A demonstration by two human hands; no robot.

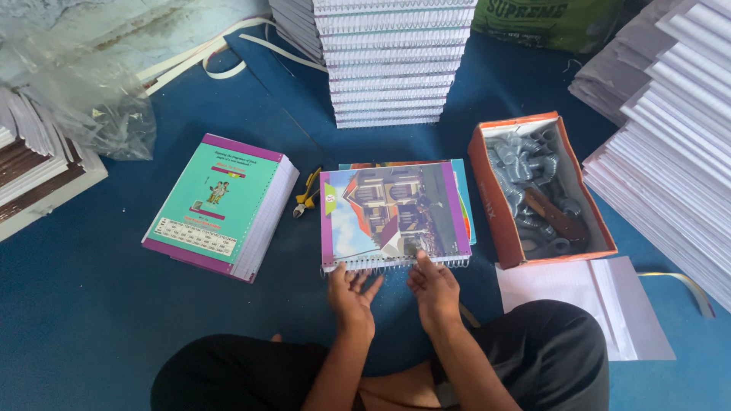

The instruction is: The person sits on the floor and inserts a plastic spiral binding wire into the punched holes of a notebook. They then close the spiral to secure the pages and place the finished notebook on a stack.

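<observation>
Blue floor covering (251, 122) spreads under everything, hemmed by tall stacks of white paper blocks (670, 144) on the right and a tower of spiral-bound books (390, 65) straight ahead. An unbound block with a teal and purple cover (221, 205) lies to the left, well apart from the hands. Right of centre stands an orange cardboard box (495, 198) filled with grey wire coils, just beside the notebook with a house picture on its cover (388, 213), which lies flat in front of the seated person with its wire spiral (396, 263) along the near edge. Small yellow-handled pliers (306, 196) rest just left of it. The left hand (352, 293) is spread, fingertips touching the spiral; the right hand (435, 288) looks to press a fingertip on the coil, though whether it pinches the wire is hard to tell. With only fingertips steadying it, the book could slide on the smooth floor, and an uneven push could bend the wire or leave loops out of their holes.
</observation>
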